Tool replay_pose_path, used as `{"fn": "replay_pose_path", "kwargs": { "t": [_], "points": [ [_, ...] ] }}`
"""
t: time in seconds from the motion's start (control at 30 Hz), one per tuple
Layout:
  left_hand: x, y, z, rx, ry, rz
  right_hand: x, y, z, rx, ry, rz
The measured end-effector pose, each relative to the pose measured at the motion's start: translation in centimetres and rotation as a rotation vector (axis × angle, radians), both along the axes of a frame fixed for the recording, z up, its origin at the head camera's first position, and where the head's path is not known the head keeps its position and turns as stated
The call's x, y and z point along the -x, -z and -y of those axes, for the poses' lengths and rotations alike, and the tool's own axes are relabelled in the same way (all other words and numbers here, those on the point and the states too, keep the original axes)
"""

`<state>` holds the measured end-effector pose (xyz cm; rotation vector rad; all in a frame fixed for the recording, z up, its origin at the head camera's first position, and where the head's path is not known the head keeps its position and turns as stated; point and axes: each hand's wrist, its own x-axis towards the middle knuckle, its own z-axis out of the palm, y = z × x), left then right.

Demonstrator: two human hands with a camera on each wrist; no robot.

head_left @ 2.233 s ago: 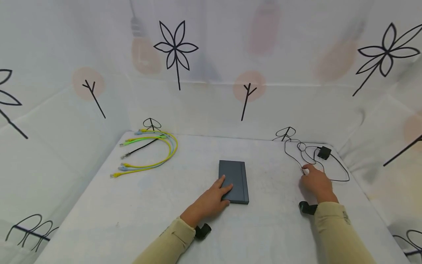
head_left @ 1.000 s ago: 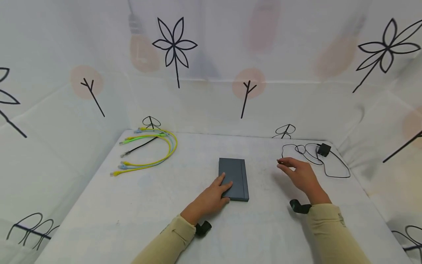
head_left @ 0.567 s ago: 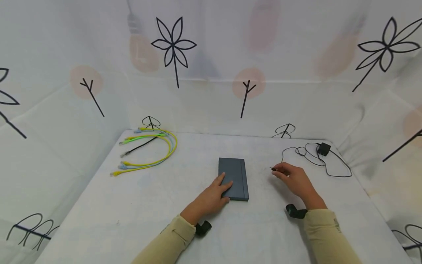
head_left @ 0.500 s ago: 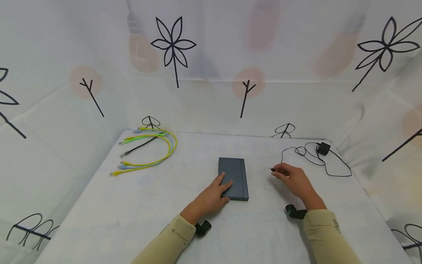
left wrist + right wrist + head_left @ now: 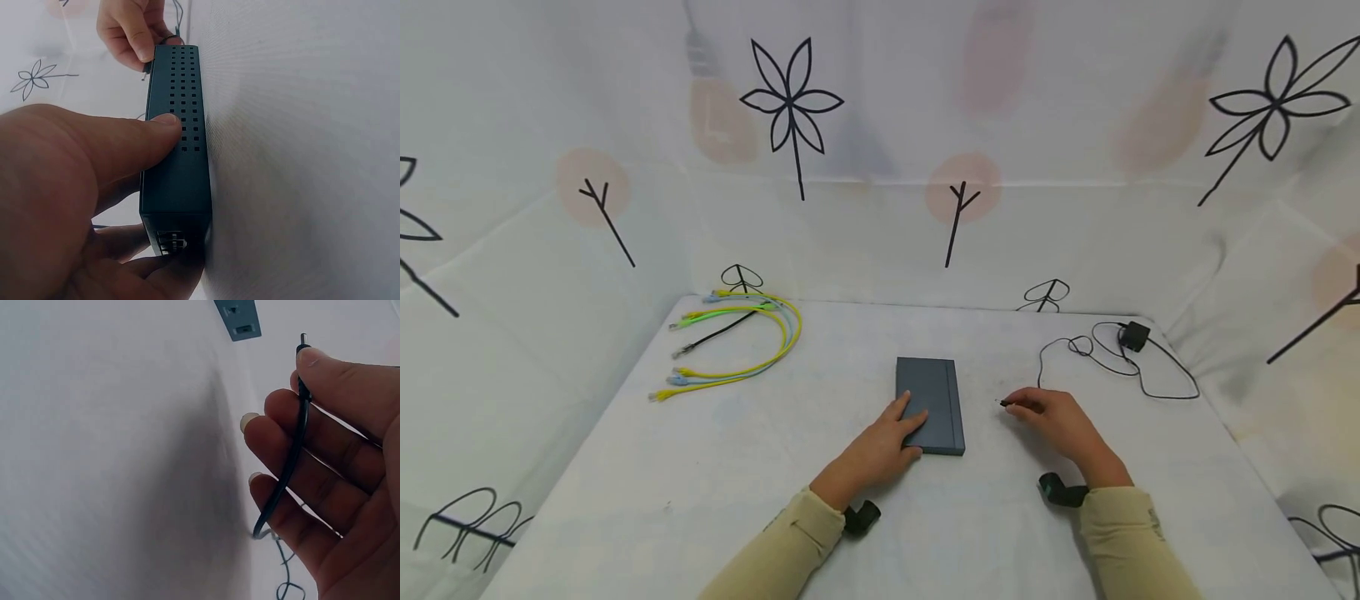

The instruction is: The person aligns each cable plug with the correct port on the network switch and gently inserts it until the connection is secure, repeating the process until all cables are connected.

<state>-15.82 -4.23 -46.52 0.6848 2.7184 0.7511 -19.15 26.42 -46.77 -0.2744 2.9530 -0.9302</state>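
Observation:
A flat dark grey network switch (image 5: 936,379) lies on the white table in the head view. My left hand (image 5: 874,454) holds it, thumb against its vented side (image 5: 178,87) and fingers round the end with a port (image 5: 170,242) in the left wrist view. To its right, my right hand (image 5: 1063,429) pinches a black DC power plug (image 5: 304,390) between thumb and index finger. The plug's bare metal tip (image 5: 304,339) points away from the palm, apart from the switch. Its cord (image 5: 290,465) runs down across the other fingers.
A black power adapter (image 5: 1133,336) sits at the back right corner, its thin cord looped on the table (image 5: 850,533). Several yellow, blue, green and black network cables (image 5: 797,333) lie curved at the back left. Patterned white cloth walls (image 5: 880,242) enclose the table's back and sides.
My right hand has lifted the plug end off the table and brought it left and nearer to me, towards the switch, pulling the cord along. The left hand stays on the switch.

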Motion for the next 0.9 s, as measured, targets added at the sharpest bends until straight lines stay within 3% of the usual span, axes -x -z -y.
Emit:
{"fn": "replay_pose_path", "kwargs": {
  "t": [0.43,0.67,0.9],
  "points": [
    [0.0,0.3,-0.1,0.0,0.0,0.001,-0.2,1.2,0.4,-0.005,-0.039,-0.002],
    [0.0,0.3,-0.1,0.002,-0.004,0.01,-0.5,1.0,1.2,-0.003,-0.136,0.041],
    [0.2,0.3,-0.1,0.0,0.001,0.011,-0.8,0.9,1.5,-0.023,-0.162,0.073]
  ]
}}
